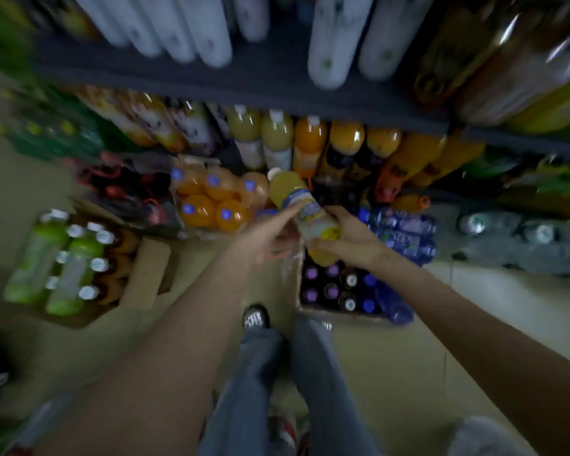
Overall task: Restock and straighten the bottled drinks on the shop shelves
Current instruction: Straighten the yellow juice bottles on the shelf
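Bottle (305,212): I see it above the floor boxes, tilted, white cap toward the shelf.
Right hand (346,238): wrapped around its lower body.
Left hand (270,236): fingers extended, touching label.

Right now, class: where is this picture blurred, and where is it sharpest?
Head view: motion blur smears the white bottles on the top shelf and the edges; sharpest is the centre, around the yellow bottle; lighting is dim; wide-angle bending curves the shelf.
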